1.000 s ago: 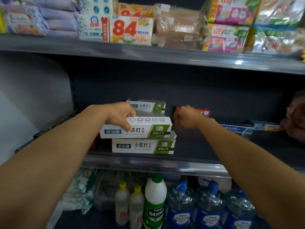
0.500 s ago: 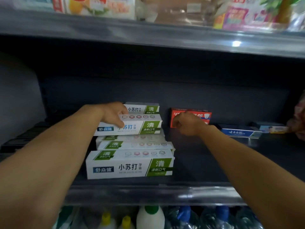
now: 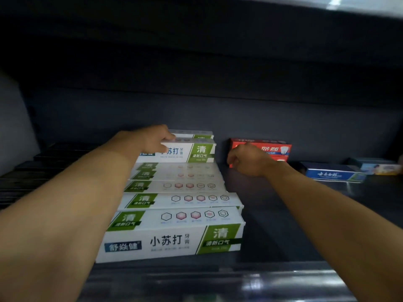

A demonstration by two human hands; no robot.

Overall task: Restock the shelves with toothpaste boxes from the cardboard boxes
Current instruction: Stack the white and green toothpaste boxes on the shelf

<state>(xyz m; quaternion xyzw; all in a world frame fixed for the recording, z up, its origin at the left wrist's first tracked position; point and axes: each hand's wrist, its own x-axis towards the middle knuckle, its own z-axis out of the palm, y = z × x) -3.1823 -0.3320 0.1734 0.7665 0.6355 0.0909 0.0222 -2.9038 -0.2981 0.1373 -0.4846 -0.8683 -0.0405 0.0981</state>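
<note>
Left grip (image 3: 152, 138) holds white toothpaste box (image 3: 185, 152) atop row.

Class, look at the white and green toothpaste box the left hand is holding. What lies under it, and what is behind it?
The left hand holds the box on a row of matching boxes. Another white and green box peeks out behind. Anything further back is hidden.

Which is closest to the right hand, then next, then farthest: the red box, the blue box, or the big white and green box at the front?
From the right hand:
1. Red box, right behind it.
2. Blue box, off to its right.
3. Front white and green box, at the shelf's near edge.
</note>
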